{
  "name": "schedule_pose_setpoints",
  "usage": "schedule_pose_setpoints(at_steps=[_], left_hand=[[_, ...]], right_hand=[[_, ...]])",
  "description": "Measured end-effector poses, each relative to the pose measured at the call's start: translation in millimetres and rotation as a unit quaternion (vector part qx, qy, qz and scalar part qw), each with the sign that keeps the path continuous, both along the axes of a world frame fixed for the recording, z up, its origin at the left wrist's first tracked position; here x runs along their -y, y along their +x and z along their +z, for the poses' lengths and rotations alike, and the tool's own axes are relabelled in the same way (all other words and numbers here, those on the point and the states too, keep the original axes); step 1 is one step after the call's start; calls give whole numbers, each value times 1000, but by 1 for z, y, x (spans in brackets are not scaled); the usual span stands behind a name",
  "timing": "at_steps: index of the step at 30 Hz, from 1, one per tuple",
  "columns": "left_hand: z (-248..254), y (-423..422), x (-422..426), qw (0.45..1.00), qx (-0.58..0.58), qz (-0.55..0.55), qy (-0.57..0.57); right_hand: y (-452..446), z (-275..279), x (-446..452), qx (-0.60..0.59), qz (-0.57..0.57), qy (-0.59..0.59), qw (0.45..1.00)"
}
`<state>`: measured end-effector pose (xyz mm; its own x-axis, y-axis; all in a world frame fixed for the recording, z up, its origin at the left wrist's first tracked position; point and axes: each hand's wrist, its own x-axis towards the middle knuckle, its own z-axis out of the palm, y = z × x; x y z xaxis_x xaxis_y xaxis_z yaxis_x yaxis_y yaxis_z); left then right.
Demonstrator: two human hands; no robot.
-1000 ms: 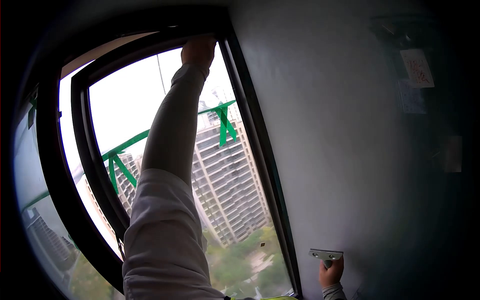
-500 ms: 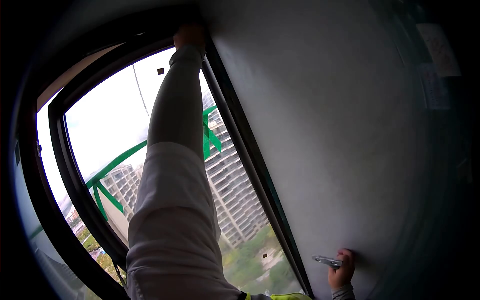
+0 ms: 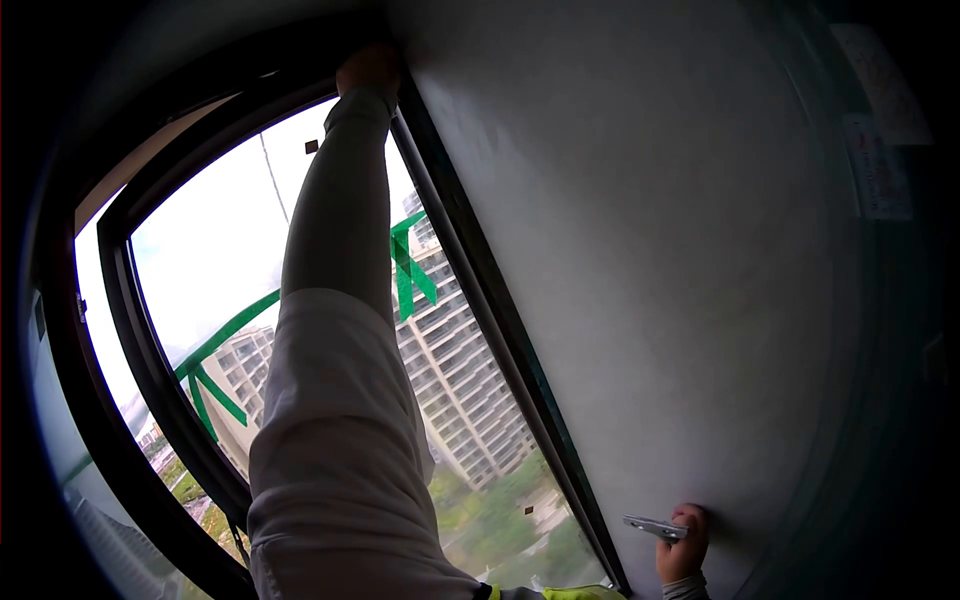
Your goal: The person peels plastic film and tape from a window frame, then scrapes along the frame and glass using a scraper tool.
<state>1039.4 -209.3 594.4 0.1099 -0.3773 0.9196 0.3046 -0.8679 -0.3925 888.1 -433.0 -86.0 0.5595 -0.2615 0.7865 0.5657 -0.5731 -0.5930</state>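
Note:
My left hand (image 3: pixel 369 70) is raised to the dark upper corner of the window frame (image 3: pixel 470 270), its fingers lost in shadow. A white and grey sleeve covers that arm, which crosses in front of the glass. At the lower right, my right hand (image 3: pixel 684 548) is closed around a flat silver metal piece (image 3: pixel 654 527) with small holes in it. This hand is close to the grey wall (image 3: pixel 640 300); whether it touches the wall I cannot tell.
Green tape (image 3: pixel 235 325) is stuck across the window glass. The dark window sash (image 3: pixel 130 290) stands tilted inside an outer frame (image 3: pixel 75 380) on the left. Papers (image 3: pixel 878 165) hang at the upper right. Tall buildings (image 3: pixel 465 370) and greenery show outside.
My left arm and hand appear slightly further left, along with a small shift of the whole view. My right hand keeps its hold on the metal piece, almost unmoved.

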Motion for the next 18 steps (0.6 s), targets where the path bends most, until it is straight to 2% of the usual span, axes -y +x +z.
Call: schedule_pose_setpoints(at_steps=[3,5,8,12,14,15,16,18], left_hand=[[-8,3,1,997,33,-68,9],[-9,3,2,997,72,35,8],[-11,2,9,991,110,78,5],[-29,-9,15,986,121,101,45],[-40,-12,12,995,78,44,41],[-35,5,-3,995,76,50,39],[-20,42,-27,972,26,-226,63],[-19,55,-44,871,-24,-484,80]], right_hand=[[-1,0,1,1,-4,-6,1000],[-1,0,1,-1,-8,-10,1000],[-1,-1,0,-3,-5,-10,1000],[-1,1,1,-4,8,-11,1000],[0,-1,0,-12,9,-12,1000],[0,-1,0,-18,5,-14,1000],[0,-2,0,-18,9,-16,1000],[0,-2,0,-19,8,-19,1000]])
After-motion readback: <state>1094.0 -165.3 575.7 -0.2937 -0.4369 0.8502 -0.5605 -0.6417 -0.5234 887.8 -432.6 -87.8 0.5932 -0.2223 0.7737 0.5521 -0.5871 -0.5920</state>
